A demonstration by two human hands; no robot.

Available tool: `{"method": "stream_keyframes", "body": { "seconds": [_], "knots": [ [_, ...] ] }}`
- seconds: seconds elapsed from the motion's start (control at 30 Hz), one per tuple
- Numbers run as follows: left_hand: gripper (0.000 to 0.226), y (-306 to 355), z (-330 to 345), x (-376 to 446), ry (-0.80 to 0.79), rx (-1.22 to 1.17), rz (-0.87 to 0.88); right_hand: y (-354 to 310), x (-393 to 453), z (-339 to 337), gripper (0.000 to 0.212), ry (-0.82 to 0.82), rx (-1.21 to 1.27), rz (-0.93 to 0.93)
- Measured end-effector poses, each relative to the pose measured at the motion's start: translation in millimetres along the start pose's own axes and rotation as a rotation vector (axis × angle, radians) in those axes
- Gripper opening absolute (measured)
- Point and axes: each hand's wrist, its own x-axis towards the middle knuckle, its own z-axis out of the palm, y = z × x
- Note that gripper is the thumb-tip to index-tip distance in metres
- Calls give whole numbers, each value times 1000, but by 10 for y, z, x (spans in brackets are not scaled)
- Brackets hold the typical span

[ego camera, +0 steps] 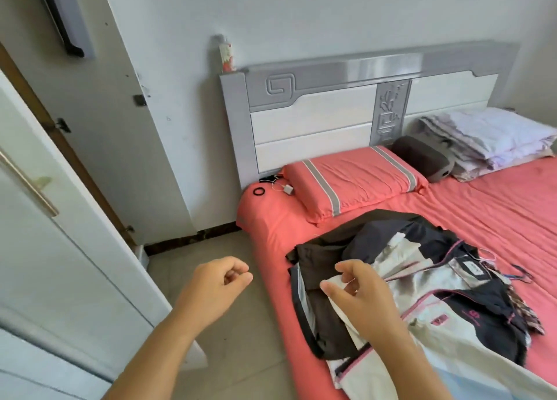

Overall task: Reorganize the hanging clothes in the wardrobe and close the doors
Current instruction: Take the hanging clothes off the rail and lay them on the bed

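Note:
A pile of clothes (446,297) lies on the near part of the pink bed (497,219): dark brown, black and white garments with pink trim, and thin hangers (518,274) poking out at its right. My right hand (361,297) is over the pile's left side, thumb and forefinger apart at the edge of a white garment (339,279), gripping nothing that I can see. My left hand (217,285) hovers above the floor beside the bed, fingers curled in, holding nothing. An open white wardrobe door (60,234) with a bar handle (28,182) stands at the left.
A pink pillow (355,179), a dark cushion (422,158) and a folded quilt (488,140) lie by the grey-white headboard (316,122). A charger with its cable (287,188) and a hair tie (258,191) sit at the mattress corner. Tiled floor (229,354) lies between bed and wardrobe.

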Motion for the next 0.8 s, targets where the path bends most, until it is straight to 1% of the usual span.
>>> {"method": "stream_keyframes", "body": {
  "seconds": [0.2,0.4,0.6,0.7,0.8],
  "knots": [
    [8,-365,-407,496,60,-21,-14,-447,575,533,27,-9,39,-59],
    [13,-649,-693,901,106,-60,-66,-801,1121,1051,28,-92,68,-110],
    [14,-957,-887,1289,153,-63,-139,-1099,1700,1612,22,-168,111,-175],
    [12,-1093,-975,1551,220,-99,-206,-1231,2039,1894,23,-220,126,-203],
    [9,-1153,-1038,1897,293,-109,-232,-1354,2455,2123,24,-277,128,-237]
  ]
}}
